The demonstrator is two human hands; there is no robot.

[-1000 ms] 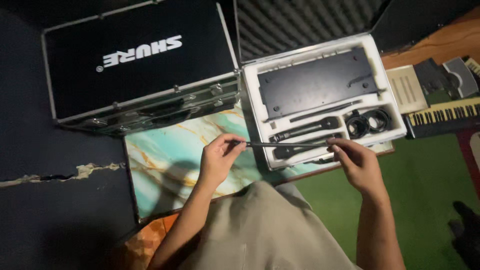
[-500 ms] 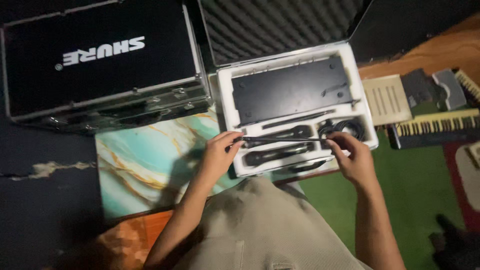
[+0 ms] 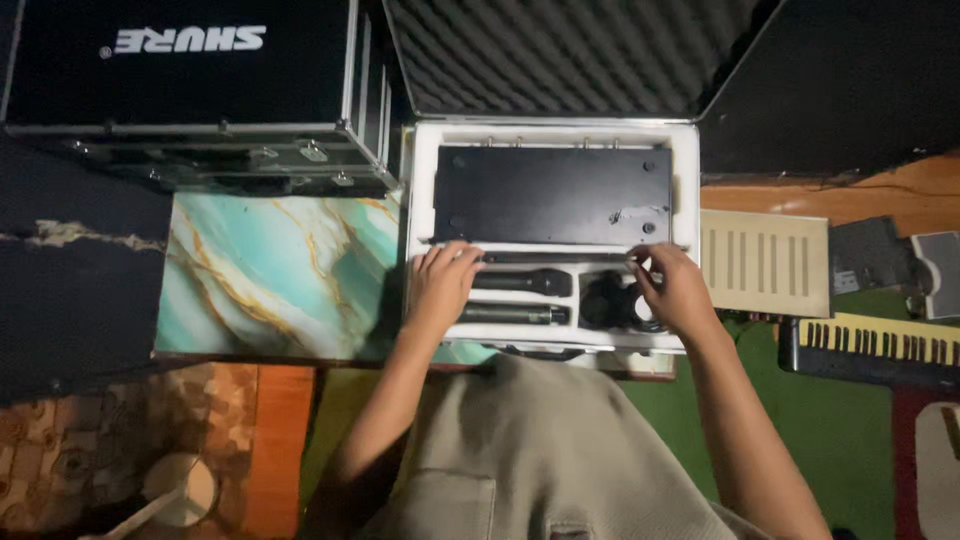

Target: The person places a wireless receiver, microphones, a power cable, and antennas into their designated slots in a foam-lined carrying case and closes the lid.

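I am pressing both hands down into the white foam tray (image 3: 420, 190) of the open case, which is lying flat on the bench with its lid tipped back so every slot is reachable from above. My left hand (image 3: 440, 285) is resting with fingers curled loosely over the near end of a thin black rod (image 3: 560, 257), which is lying in the narrow slot running between my two hands; my right hand (image 3: 678, 290) is cupping its far end, fingers bent, thumb tucked, so I cannot tell whether either grip is truly closed on it. Just below the left grip, two black microphones (image 3: 520, 282) are sitting in their own cut-outs. Beside the right grip a coiled black cable (image 3: 605, 300) is filling a round pocket. Above both, the flat black receiver (image 3: 552, 195) is lying snug in the largest recess.
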